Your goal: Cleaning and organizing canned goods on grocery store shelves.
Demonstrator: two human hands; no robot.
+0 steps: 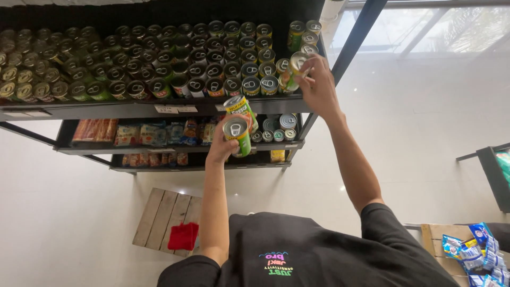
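Observation:
My left hand (223, 144) holds two green ring-pull cans (237, 129) stacked against each other, just below the front edge of the top shelf (133, 109). My right hand (319, 85) is raised at the shelf's right end and grips a green can (294, 68) by its top, tilted, next to the packed rows of cans (202, 69) standing there. Both arms reach out from my black t-shirt.
The black metal rack holds snack packets (149, 133) and a few tins (279, 127) on the lower shelves. A wooden pallet (159, 218) with a red cloth (183, 236) lies on the white floor. Blue packets (478, 252) sit at the lower right, beside another rack (494, 170).

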